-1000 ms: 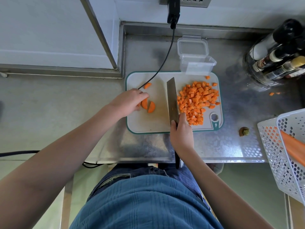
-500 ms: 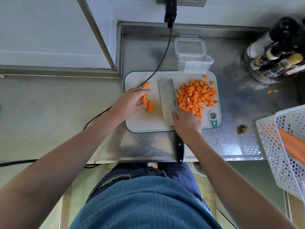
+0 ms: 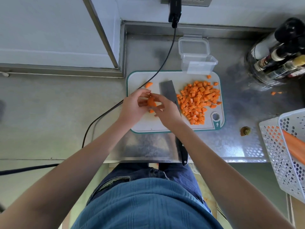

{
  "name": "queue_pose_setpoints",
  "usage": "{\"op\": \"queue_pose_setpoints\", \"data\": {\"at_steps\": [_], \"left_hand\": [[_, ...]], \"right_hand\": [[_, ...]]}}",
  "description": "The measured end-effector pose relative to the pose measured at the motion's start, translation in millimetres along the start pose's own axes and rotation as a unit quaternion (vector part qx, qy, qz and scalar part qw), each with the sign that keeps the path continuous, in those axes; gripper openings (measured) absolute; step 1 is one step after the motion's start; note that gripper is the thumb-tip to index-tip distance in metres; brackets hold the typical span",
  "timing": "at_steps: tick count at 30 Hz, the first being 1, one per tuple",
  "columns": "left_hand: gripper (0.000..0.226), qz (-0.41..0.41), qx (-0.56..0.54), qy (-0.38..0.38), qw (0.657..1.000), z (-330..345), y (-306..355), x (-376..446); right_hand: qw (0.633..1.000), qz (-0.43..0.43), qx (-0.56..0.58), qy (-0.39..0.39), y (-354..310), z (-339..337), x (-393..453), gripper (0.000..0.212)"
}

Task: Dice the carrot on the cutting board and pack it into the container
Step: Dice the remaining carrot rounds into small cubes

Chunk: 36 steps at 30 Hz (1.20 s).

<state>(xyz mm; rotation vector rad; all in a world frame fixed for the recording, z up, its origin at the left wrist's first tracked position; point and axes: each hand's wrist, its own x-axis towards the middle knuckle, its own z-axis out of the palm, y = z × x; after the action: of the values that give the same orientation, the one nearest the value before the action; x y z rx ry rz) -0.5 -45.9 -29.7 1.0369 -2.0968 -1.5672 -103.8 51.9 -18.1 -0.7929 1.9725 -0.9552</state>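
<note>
Over the board point(image 3: 165, 124), both hands' fingers point(image 3: 145, 92) pinch carrot point(image 3: 151, 102).

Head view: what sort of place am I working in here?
Most likely a kitchen prep station. A stainless steel counter holds a cutting board with diced carrot and a cleaver, and sauce bottles stand at the far right.

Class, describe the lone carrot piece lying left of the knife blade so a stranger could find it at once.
Start at the white cutting board with the teal rim on the steel counter. Near its far left corner, left of the knife lying flat, one carrot piece lies alone beside the black cable. Unlike the diced carrot pile on the right, it is larger, uncut and isolated.
</note>
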Motion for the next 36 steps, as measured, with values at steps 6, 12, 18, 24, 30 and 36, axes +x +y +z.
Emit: {"op": "queue_pose_setpoints", "data": {"at_steps": [6, 12, 18, 24, 30, 36], "left_hand": [[0.029, -0.004, 0.077, 0.019, 0.997, 3.3, -5.7, -6.8], [0.032, -0.008, 0.186, 0.034, 0.982, 17.6, -15.6, -21.2], [0.029, -0.092, 0.035, 0.105, 0.99, 30.9, -7.0, -25.3], [0.044, -0.021, 0.191, 0.038, 0.981, 9.6, -14.2, -15.2], [0.046, 0.001, 0.28, -0.087, 0.956, 5.8, -9.3, -1.6], [0.033, 0.004, 0.302, -0.065, 0.951, 2.6, -9.3, 1.3]], "right_hand": [[0.993, 0.069, 0.059, 0.069, 0.8, -7.5, 11.4, 0.016], [0.978, 0.144, 0.09, 0.12, 6.2, -5.5, 7.1, 0.012], [0.971, 0.186, 0.056, 0.14, 9.8, 21.7, -0.2, 0.025], [0.97, 0.196, 0.027, 0.142, 0.9, 31.8, 4.1, 0.027], [0.958, 0.229, 0.033, 0.168, -4.6, 41.6, 6.2, 0.025], [0.947, 0.22, 0.083, 0.22, -5.0, 37.3, 1.0, 0.022]]}}
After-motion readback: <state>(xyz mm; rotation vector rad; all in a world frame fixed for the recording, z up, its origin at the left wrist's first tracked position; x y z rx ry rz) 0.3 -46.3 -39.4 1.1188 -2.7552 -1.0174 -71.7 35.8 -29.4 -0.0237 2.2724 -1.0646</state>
